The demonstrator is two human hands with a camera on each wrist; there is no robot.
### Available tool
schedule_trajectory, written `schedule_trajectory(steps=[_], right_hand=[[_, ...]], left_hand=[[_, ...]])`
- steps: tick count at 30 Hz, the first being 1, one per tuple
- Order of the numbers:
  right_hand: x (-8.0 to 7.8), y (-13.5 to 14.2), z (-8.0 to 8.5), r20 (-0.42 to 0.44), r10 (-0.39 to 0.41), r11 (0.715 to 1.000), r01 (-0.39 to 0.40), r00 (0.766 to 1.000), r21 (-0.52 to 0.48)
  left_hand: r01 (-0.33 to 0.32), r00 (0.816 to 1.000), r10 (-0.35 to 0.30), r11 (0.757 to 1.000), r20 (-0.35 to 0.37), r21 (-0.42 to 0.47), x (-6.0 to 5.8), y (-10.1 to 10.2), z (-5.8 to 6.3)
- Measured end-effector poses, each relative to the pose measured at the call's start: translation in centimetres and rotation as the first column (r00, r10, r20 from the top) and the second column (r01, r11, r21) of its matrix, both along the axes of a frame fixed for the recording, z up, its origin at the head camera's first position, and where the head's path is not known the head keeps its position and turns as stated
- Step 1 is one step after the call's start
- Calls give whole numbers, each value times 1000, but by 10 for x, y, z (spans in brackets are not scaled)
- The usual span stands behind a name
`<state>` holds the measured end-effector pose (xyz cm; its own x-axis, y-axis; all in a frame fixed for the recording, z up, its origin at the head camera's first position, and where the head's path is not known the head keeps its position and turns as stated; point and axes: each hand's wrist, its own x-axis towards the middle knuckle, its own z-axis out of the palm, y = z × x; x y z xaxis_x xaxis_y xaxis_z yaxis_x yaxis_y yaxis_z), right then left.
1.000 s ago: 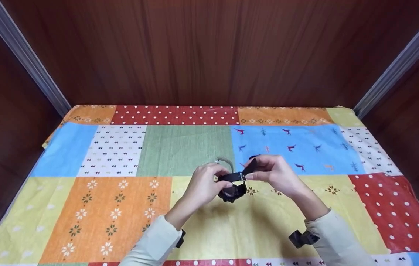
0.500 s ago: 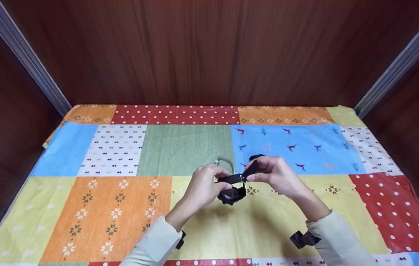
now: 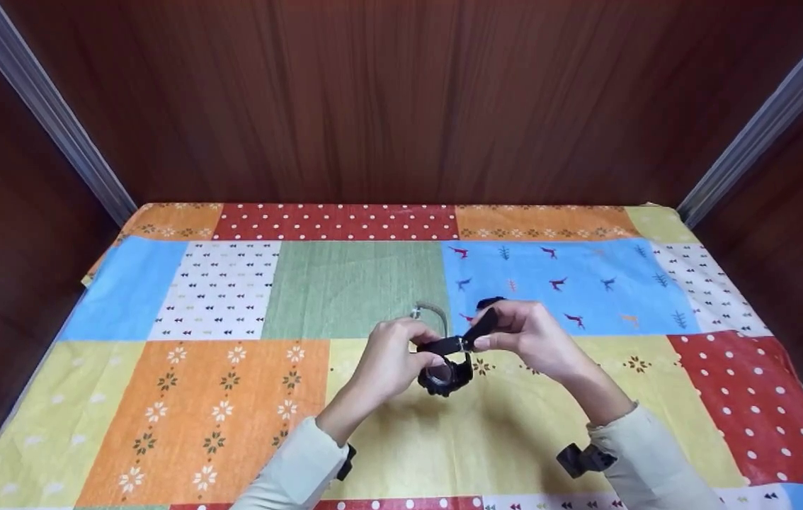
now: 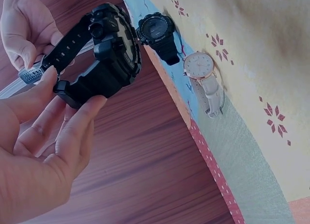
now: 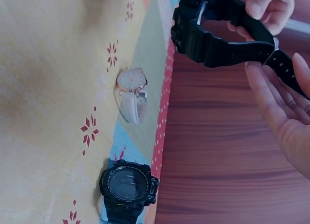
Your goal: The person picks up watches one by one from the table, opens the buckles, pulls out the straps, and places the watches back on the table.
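Note:
A chunky black sports watch (image 3: 446, 380) is held up over the table, its strap joined into a loop at a metal buckle. My left hand (image 3: 396, 354) grips the strap beside the buckle, thumb on one face and fingers on the other. With thumb and fingers, my right hand (image 3: 534, 336) pinches the strap's tail (image 5: 286, 71), which runs out past the buckle and has a row of holes. In the left wrist view the watch case (image 4: 116, 37) faces away from the left palm, and the right hand (image 4: 31, 33) is at the strap's far end.
Behind the hands, a rose-gold-rimmed watch with a pale strap (image 4: 198, 66) lies on the patchwork tablecloth (image 3: 217, 418). Close to it is a second black sports watch (image 5: 128, 184), mostly covered by the right hand in the head view. Brown wood-grain panels (image 3: 401, 99) enclose the table.
The watch case has tipped slightly downward, so more of the loop's inside shows. The strap's tail stands a little further out from the buckle. Both hands stay nearly in place.

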<state>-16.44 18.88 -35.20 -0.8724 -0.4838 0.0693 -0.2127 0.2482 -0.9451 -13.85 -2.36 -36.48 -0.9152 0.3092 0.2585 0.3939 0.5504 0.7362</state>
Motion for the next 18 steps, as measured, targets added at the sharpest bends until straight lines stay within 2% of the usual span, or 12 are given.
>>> schedule_trajectory(steps=[9,18], right_hand=[[0,4,-1,50,45,994,-40,998,-105],[1,2,3,32,11,995,-8,999,-98]], left_hand=[[-1,1000,0,1000,25,25,0,0,0],[-27,999,26,999,39,43,1,3,4]])
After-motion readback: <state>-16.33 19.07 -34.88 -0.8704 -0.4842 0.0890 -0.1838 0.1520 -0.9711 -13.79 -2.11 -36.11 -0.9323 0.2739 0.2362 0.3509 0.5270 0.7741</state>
